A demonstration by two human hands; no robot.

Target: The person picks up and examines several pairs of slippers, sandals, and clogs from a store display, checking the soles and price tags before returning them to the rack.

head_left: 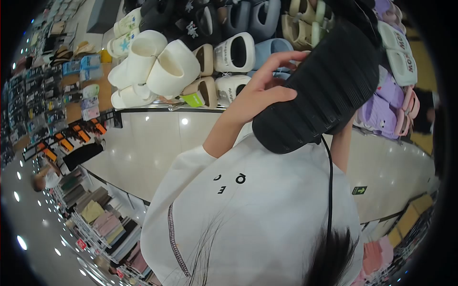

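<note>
A black slipper (317, 86) with a ridged sole is held up in front of my chest, sole towards me and tilted. My left hand (267, 90) grips its left edge, thumb pressed on the sole and the other fingers reaching over the far side. Part of another black piece shows behind its lower right edge; I cannot make out whether it is a second slipper. My right forearm (341, 148) rises behind the slipper, which hides my right hand and its fingers. A thin black cord (330, 181) hangs down over my white shirt (267, 214).
Beyond my hands stands a display of slippers, with white slippers (174, 66) at the left, beige slippers (202, 90) in the middle and purple slippers (381, 109) at the right. Racks of folded cloth (102, 219) stand lower left. A person (45, 178) is at the far left.
</note>
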